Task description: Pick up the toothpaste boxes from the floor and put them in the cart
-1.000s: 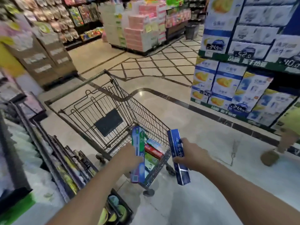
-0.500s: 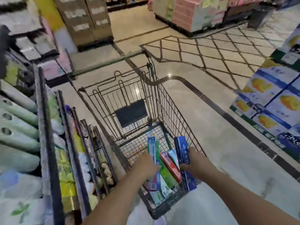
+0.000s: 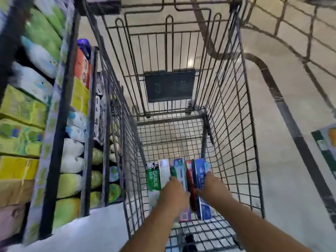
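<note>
Both my hands reach down inside the wire shopping cart (image 3: 234, 128). My left hand (image 3: 173, 194) grips a teal toothpaste box (image 3: 180, 170) low at the cart's near end. My right hand (image 3: 211, 186) grips a dark blue toothpaste box (image 3: 200, 171), held lengthwise just right of it. A green Darlie box (image 3: 153, 178) and a whitish box lie on the cart floor to the left, and a red box (image 3: 189, 176) shows between the two held ones. The boxes' near ends are partly hidden by my hands.
A store shelf (image 3: 60, 124) packed with green, yellow and white goods stands close along the cart's left side. Polished floor with dark inlay lines (image 3: 283, 110) spreads to the right. A stacked display's corner (image 3: 325, 142) shows at the right edge.
I have leaned over the cart, and both hands have lowered their boxes from rim height down to the cart floor among the other boxes.
</note>
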`<state>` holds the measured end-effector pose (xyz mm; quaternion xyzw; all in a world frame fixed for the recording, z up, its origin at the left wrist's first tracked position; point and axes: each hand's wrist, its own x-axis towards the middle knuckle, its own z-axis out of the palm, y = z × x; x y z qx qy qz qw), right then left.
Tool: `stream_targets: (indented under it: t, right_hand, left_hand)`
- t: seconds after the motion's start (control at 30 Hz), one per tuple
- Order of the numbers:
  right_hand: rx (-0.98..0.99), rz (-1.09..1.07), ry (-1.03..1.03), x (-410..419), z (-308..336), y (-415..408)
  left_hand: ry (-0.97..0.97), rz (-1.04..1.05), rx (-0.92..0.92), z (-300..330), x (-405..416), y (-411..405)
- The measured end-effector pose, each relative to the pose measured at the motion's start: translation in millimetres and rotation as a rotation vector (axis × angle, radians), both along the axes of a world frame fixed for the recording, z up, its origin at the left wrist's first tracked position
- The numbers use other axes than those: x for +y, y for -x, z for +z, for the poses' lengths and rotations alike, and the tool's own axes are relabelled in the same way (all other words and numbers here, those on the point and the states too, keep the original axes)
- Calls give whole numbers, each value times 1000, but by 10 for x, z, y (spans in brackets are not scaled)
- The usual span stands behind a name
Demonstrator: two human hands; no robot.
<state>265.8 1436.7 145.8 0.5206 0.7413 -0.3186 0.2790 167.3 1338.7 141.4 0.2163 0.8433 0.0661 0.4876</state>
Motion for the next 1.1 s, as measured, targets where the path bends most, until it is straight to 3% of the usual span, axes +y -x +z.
stream_targets:
  t: [0.3,0.5,0.73,0.93,1.1]
  right_hand:
    - [3,143,81,-28,-481,-58]
    - [43,201,110,-2,-231,-166]
    - [133,414,30,209,1225,-92]
    - [344,708,-101,34,2599,393]
    - [498,913,-208,-703,3310,742]
  left_hand:
    - [153,-84,59,-386,53,-272]
    - [77,-125,94,-24,-23,-145]
    - [-5,-249,55,1497,-437,372]
    - [-166,-104,160,2864,-1111,664]
    - [-222,-24,321,3476,-1919,628]
